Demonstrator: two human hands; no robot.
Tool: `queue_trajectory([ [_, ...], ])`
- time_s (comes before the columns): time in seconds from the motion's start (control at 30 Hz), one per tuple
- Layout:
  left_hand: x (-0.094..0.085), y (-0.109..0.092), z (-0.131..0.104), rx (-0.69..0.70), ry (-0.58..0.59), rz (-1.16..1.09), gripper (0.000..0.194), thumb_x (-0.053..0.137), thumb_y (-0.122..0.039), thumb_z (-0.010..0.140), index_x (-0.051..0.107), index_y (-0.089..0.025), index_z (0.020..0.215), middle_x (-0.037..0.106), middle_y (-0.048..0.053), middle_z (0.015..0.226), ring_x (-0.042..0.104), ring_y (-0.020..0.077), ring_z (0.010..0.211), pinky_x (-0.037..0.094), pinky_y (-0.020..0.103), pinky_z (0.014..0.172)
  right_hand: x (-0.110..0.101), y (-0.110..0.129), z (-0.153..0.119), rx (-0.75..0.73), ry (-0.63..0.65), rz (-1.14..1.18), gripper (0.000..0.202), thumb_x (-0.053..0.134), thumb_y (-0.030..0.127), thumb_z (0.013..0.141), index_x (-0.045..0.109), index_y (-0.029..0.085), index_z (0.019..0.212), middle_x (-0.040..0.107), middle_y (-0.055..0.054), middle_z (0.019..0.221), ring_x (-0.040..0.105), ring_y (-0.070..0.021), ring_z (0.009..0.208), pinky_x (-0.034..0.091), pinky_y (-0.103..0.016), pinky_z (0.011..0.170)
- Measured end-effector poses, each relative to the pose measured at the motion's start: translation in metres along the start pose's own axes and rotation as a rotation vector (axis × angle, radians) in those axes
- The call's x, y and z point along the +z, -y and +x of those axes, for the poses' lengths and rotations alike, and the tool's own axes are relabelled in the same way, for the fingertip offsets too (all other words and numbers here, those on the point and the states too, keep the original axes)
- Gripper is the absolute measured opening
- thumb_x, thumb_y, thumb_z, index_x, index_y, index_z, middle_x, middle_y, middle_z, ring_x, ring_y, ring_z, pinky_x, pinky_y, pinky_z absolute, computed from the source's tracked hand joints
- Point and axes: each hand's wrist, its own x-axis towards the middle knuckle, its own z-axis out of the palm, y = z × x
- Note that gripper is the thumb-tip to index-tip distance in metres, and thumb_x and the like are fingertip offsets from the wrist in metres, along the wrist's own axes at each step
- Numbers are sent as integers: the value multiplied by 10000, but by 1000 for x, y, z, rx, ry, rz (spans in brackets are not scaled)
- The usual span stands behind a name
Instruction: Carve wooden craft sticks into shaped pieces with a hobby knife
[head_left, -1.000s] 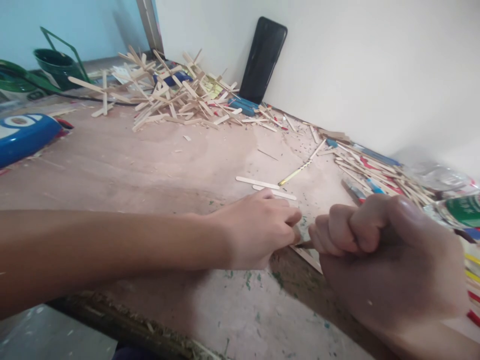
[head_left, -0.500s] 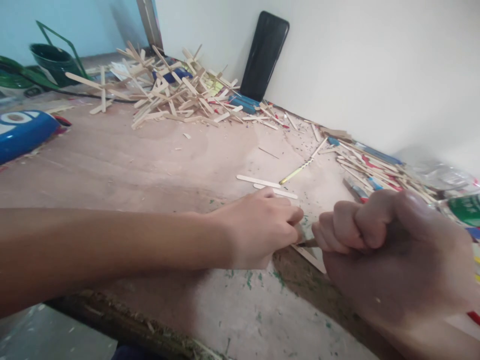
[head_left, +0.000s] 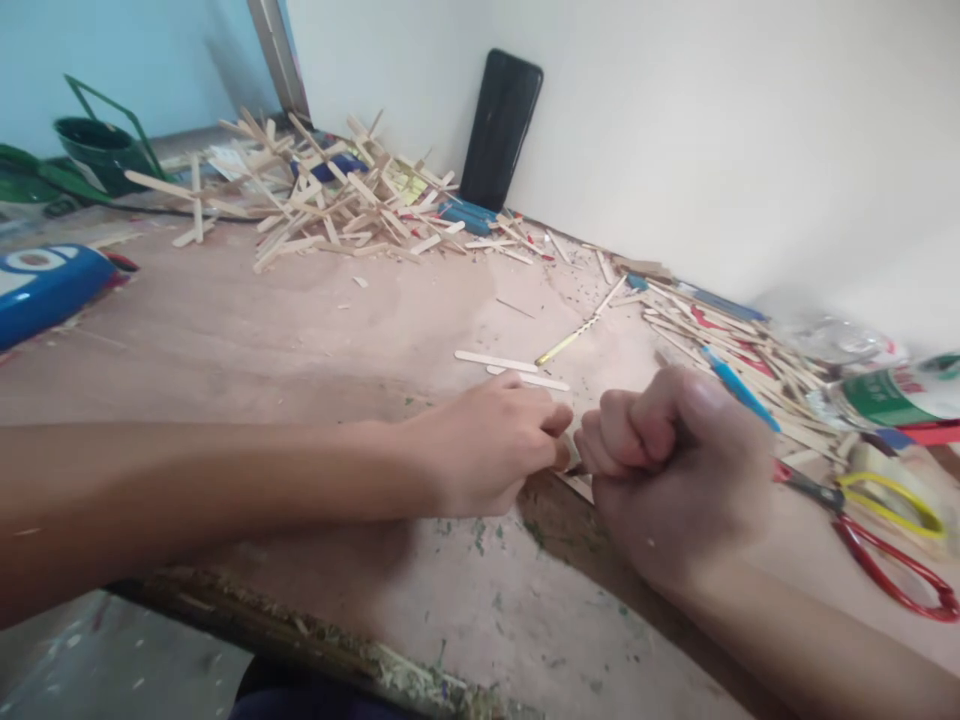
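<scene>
My left hand (head_left: 499, 450) rests low on the table with its fingers curled down, pinching a wooden craft stick (head_left: 580, 487) that shows only in part beyond the fingertips. Close on its right, my right hand (head_left: 660, 460) is closed in a fist around a thin dark-tipped tool (head_left: 577, 469). Most of that tool is hidden in the fist; its tip points at the left fingers. Two flat craft sticks (head_left: 495, 361) lie just beyond my left knuckles. A yellowish thin rod (head_left: 574, 341) lies behind them.
Piled craft-stick pieces (head_left: 337, 205) cover the back left, near a leaning black phone (head_left: 501, 130). More sticks (head_left: 742, 345) lie at right, by a blue pen-like tool (head_left: 739, 388), scissors (head_left: 892, 545) and a green-labelled bottle (head_left: 892, 393). A blue object (head_left: 52, 290) stands left.
My right hand has moved left, closer to my left hand, covering more of the tool and stick. The view has shifted right, bringing the scissors into sight. My left hand keeps its grip.
</scene>
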Motion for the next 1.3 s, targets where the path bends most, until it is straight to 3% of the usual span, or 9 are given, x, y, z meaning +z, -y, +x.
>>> queue_trajectory([
  [0.17, -3, -1, -3, 19, -6, 31, 302, 678, -40, 958, 854, -238, 1103, 829, 54, 1220, 763, 269, 1203, 543, 429, 1100, 2, 1, 2, -33, 74, -38, 570, 681, 501, 973, 332, 284, 578, 218, 77, 483, 162, -132, 408, 198, -305, 367],
  [0.37, -2, 0, -6, 50, -27, 30, 346, 697, -18, 930, 864, -230, 1147, 827, 56, 1214, 773, 273, 1163, 565, 445, 1045, -21, 32, 11, -17, 235, -393, 477, 657, 376, 1074, 564, 252, 623, 594, 4, 643, 558, -184, 645, 441, -338, 649],
  [0.43, 0, 1, -7, 55, -37, 28, 328, 691, -13, 955, 871, -227, 1127, 818, 61, 1157, 771, 271, 1127, 562, 447, 1035, -32, 48, 16, -49, 303, -602, 426, 661, 319, 1095, 604, 238, 681, 596, 15, 681, 544, -176, 682, 401, -338, 686],
  [0.57, 4, 4, -10, 69, -59, 23, 297, 660, -22, 1011, 873, -207, 1104, 816, 72, 1134, 757, 260, 1107, 543, 437, 1040, -46, 68, 28, -163, 466, -1032, 431, 589, 303, 1097, 485, 249, 682, 494, 33, 625, 433, -157, 589, 287, -375, 643],
  [0.7, 6, 4, -12, 61, -91, 22, 337, 639, -13, 1013, 884, -217, 1123, 807, 57, 1086, 742, 258, 1109, 517, 416, 1004, -52, 73, 47, -82, 631, -1279, 390, 714, 254, 1011, 600, 241, 638, 574, 8, 591, 434, -159, 550, 248, -381, 623],
  [0.87, 3, 3, -12, 74, -85, 34, 347, 677, -16, 1030, 881, -232, 1208, 803, 33, 1073, 750, 237, 1057, 503, 403, 973, -56, 68, 70, 75, 845, -1239, 228, 924, 213, 876, 818, 259, 679, 659, 31, 566, 492, -139, 490, 273, -342, 535],
  [0.97, 1, 3, -10, 94, -65, 53, 357, 666, 14, 1016, 874, -219, 1189, 799, 33, 1075, 758, 221, 1030, 497, 391, 970, -60, 67, 78, 151, 936, -1170, 183, 922, 164, 861, 874, 273, 722, 704, 41, 589, 574, -143, 506, 332, -306, 502],
  [1.2, -4, 2, -8, 136, -40, 100, 295, 723, 9, 990, 855, -196, 1154, 810, 70, 1208, 746, 255, 1137, 527, 389, 995, -67, 68, 63, 168, 932, -1097, 224, 819, 188, 911, 870, 279, 714, 670, 54, 561, 519, -133, 463, 307, -292, 465],
  [1.3, -5, 0, -8, 119, -61, 114, 202, 708, -56, 1061, 848, -179, 1138, 813, 88, 1229, 732, 271, 1139, 544, 402, 998, -73, 70, 41, 41, 851, -1094, 222, 803, 207, 966, 893, 280, 777, 721, 26, 590, 530, -137, 454, 310, -315, 497],
])
